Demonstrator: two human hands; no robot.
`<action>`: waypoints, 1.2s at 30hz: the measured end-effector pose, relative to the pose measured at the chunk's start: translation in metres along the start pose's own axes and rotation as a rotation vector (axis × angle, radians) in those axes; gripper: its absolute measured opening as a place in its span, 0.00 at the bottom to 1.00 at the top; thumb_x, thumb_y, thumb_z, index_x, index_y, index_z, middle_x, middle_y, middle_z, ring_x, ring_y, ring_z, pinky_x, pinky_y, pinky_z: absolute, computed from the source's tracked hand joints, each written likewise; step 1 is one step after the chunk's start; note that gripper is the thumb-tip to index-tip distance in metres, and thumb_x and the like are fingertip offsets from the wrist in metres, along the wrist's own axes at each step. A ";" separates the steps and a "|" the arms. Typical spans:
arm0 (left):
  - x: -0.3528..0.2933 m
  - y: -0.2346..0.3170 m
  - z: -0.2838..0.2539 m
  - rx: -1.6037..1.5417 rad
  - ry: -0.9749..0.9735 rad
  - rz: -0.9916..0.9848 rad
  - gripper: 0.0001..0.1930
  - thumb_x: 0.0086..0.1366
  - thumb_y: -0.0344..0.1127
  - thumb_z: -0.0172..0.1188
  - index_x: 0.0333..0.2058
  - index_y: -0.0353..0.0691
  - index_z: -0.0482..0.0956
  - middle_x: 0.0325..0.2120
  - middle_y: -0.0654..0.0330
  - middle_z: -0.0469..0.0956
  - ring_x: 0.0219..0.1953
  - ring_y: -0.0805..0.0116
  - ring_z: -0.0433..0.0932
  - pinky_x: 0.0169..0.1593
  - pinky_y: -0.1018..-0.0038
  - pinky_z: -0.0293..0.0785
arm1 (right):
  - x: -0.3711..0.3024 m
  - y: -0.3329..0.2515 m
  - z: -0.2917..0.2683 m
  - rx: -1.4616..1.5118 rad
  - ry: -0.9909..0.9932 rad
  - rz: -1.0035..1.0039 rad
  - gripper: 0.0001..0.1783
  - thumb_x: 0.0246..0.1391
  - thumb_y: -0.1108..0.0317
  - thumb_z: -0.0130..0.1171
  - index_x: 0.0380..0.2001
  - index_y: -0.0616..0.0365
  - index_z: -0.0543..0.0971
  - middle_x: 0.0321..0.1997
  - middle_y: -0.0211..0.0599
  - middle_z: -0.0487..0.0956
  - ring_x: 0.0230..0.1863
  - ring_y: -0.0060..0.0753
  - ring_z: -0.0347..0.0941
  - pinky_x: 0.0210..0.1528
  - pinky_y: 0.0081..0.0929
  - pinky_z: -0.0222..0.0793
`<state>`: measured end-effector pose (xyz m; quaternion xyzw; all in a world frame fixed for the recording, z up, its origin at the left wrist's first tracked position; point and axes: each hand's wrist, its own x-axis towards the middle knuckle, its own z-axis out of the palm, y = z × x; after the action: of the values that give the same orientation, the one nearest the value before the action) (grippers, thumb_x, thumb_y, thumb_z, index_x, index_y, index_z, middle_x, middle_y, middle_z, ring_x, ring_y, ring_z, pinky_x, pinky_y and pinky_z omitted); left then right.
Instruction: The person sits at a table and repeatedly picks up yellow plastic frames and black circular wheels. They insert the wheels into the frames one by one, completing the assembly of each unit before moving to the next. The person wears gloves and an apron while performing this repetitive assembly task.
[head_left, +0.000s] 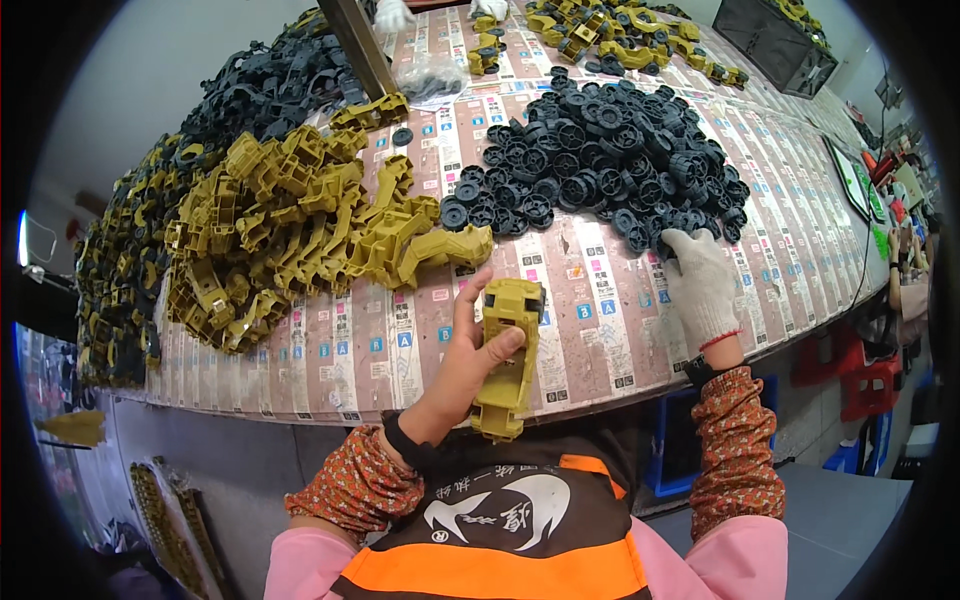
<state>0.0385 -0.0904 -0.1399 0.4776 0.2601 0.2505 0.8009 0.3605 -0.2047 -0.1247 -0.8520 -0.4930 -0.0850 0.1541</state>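
My bare left hand [468, 365] is wrapped round a yellow plastic toy truck body [510, 390], held upright above the near table edge with the thumb across its middle. Dark wheels [541, 302] show at its far end. At the near right side of a heap of black toy wheels [610, 150], my right hand [700, 285], in a white glove, has its fingertips pinched on a wheel there, partly hidden by the glove. Left of the held body lies a pile of yellow truck bodies [300, 215], with one [445, 250] reaching toward my left hand.
More dark parts [280, 90] are heaped behind a post [358, 45] at the far left. Yellow bodies with wheels [620, 35] lie across the table, near a black crate [775, 45]. Another person's gloved hand [393, 14] shows at the far edge. Red stools [868, 388] stand at right.
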 end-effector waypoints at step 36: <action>-0.008 0.012 0.024 0.110 0.229 0.625 0.48 0.66 0.23 0.70 0.77 0.46 0.51 0.63 0.60 0.71 0.61 0.66 0.74 0.66 0.68 0.72 | -0.126 -0.169 -0.028 0.942 -0.196 -0.148 0.31 0.54 0.82 0.56 0.64 0.64 0.73 0.40 0.62 0.83 0.39 0.66 0.84 0.41 0.49 0.80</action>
<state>0.0467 -0.1059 -0.1176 0.5455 0.2026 0.5217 0.6239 0.1510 -0.2377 -0.1057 -0.6562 -0.5493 0.2175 0.4695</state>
